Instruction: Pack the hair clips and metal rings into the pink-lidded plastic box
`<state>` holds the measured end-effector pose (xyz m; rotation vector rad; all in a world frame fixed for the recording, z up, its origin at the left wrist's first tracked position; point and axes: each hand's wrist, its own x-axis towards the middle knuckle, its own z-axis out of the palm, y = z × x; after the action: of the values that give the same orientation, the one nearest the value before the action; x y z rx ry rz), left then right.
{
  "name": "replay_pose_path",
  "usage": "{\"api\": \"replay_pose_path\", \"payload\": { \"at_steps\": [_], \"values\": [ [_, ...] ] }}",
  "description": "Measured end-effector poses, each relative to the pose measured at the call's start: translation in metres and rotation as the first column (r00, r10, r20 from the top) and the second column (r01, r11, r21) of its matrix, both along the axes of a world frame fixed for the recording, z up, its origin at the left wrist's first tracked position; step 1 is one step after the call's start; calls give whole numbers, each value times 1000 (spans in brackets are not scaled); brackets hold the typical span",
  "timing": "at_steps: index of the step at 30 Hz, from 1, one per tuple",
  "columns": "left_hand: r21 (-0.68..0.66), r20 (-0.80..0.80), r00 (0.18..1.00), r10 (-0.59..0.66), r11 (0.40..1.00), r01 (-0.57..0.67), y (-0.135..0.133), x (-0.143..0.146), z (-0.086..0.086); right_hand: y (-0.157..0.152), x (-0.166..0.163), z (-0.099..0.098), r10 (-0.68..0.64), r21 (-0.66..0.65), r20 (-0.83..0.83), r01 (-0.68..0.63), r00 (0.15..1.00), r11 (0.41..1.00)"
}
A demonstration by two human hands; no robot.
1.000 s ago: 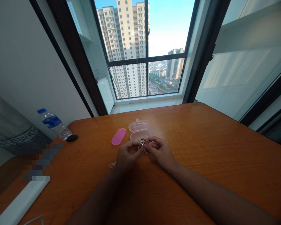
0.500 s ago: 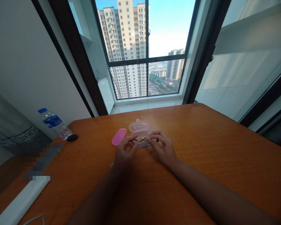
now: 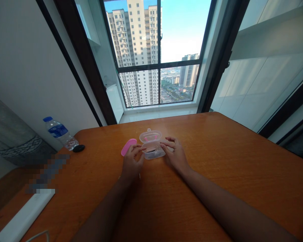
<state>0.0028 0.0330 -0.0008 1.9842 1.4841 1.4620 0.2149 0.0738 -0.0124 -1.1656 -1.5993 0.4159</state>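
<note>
A small clear plastic hinged box (image 3: 151, 143) sits on the wooden table, with pink marks in its far half and something dark in its near half (image 3: 154, 154). My right hand (image 3: 175, 155) lies against the box's right side, fingers spread and holding nothing I can see. My left hand (image 3: 131, 163) is just left of the box, its fingertips close to the box's edge. Beside those fingers lies a pink oval plastic piece (image 3: 128, 147), partly covered by them. The gold metal piece from earlier does not show.
The orange-brown wooden table (image 3: 229, 161) spreads to the right. A water bottle (image 3: 59, 133) lies at its far left corner, next to a black oval object (image 3: 78, 148). A white strip (image 3: 24, 215) lies near the left edge. A large window (image 3: 158, 64) stands beyond the table.
My hands have parted and dropped to either side of the box. The gold metal piece held between them earlier no longer shows, and the small ring on the table is out of sight.
</note>
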Motion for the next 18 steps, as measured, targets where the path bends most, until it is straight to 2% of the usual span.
{"api": "replay_pose_path", "payload": {
  "at_steps": [5, 11, 14, 16, 18],
  "values": [
    [0, -63, 997, -47, 999, 47, -2, 1, 1, -1, 1, -3, 43, -62, -26, -45, 999, 997],
    [7, -71, 997, -23, 1000, 24, 0, -2, 1, -4, -2, -2, 85, -121, -44, -89, 995, 989],
    [23, -107, 994, 1, 1000, 2, 1, -7, 4, -10, -3, 5, 43, -46, -18, -43, 999, 998],
    [33, -159, 987, 14, 999, -9, 2, -15, 9, -18, -3, 13, 4, 64, 29, -5, 1000, 998],
    [10, -255, 967, -12, 1000, 15, 2, -28, 16, -28, -5, 20, 19, 168, 98, -36, 995, 985]
  ]
}}
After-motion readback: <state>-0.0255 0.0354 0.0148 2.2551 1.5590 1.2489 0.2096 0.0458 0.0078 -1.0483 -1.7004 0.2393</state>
